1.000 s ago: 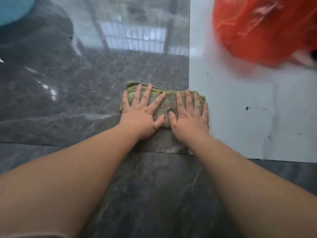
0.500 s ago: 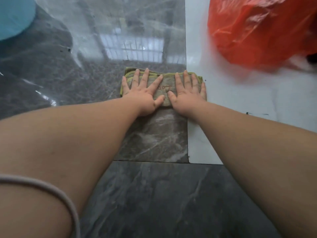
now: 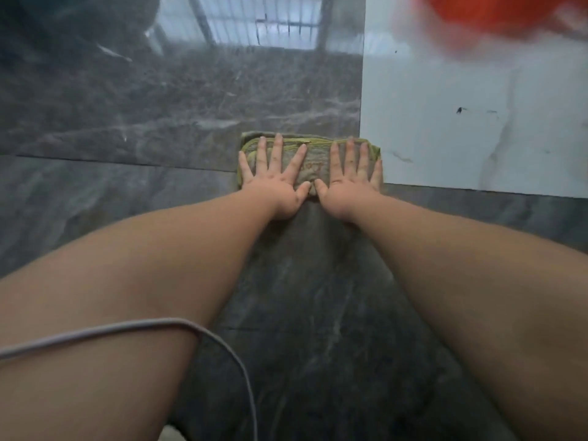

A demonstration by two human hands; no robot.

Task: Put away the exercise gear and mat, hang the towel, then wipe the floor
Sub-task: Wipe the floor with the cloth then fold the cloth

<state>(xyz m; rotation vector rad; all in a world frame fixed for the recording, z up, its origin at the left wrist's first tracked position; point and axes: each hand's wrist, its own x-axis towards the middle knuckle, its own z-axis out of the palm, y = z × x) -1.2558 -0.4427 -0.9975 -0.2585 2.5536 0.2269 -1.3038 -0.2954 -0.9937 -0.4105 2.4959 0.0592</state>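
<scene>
Thin grey cable (image 3: 203,332) curves over left forearm, nearest. Both arms stretched forward over glossy dark marble floor (image 3: 127,100). Left hand (image 3: 275,179) and right hand (image 3: 350,179) flat, fingers spread wide, pressing folded green-edged cloth (image 3: 313,160), gripping nothing. Cloth lies at corner where dark tile meets white tile (image 3: 461,144). Blurred orange bag (image 3: 509,11) at far right.

Both hands flat, fingers spread: left hand (image 3: 276,183), right hand (image 3: 350,183) side by side on folded cloth (image 3: 313,162), dark floor (image 3: 127,106), white tile (image 3: 477,122) right.
</scene>
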